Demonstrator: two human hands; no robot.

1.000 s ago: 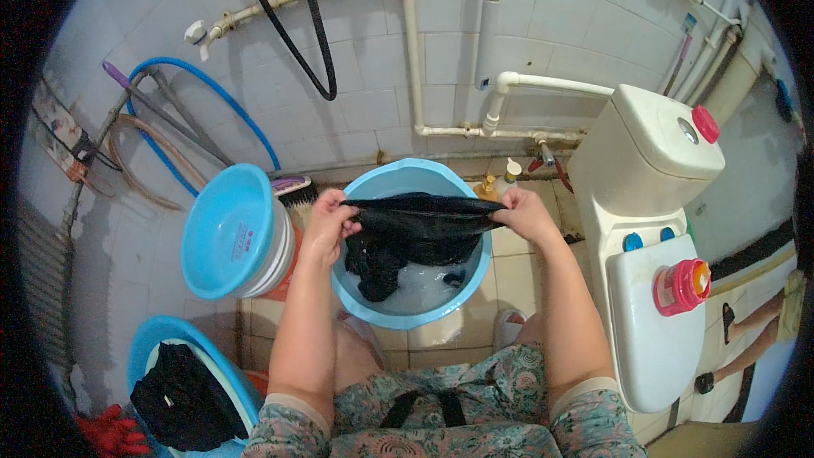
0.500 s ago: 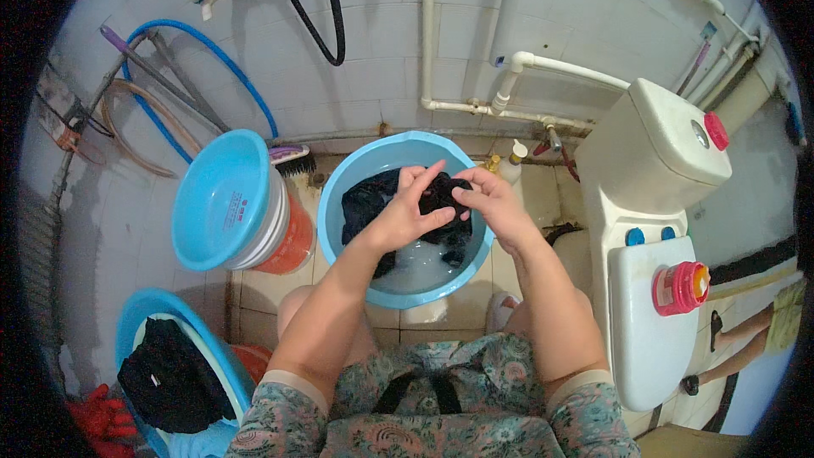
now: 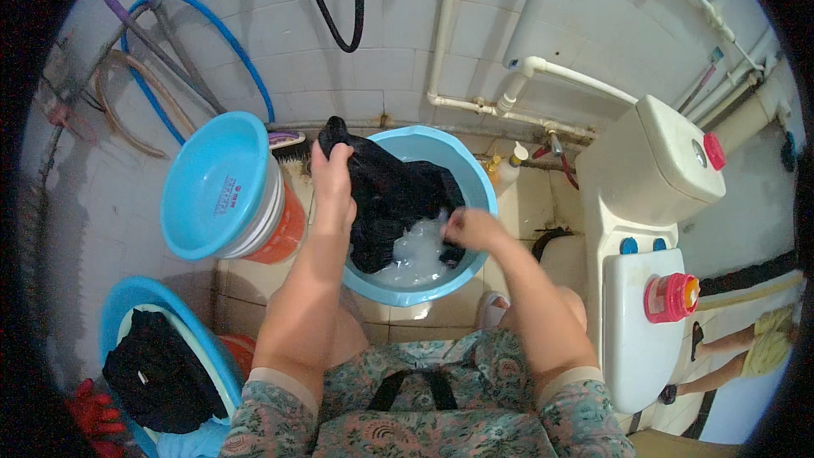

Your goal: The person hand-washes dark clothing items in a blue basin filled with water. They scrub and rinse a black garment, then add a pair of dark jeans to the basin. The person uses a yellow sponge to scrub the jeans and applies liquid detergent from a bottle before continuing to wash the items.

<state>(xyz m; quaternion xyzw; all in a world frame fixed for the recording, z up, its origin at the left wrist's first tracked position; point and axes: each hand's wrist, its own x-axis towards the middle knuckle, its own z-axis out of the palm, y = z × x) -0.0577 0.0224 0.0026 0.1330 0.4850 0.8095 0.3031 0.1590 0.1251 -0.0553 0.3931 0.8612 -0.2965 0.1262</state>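
Note:
A black garment lies spread over the light blue basin, partly in cloudy, sudsy water. Gripping a bunched end of it, my left hand lifts that part above the basin's left rim. My right hand is over the basin's right side, its fingers closed at the garment's lower right edge. The cloth between those fingers is mostly hidden. What kind of garment it is does not show.
At the left a blue basin tops stacked buckets. Below it, another tub holds dark clothes. A toilet with a pink jar stands right. Bottles sit behind the basin; another person's legs show far right.
My left hand has moved left and raised an end of the black garment, stretching it out. My right hand has moved lower in the basin. The view has shifted slightly.

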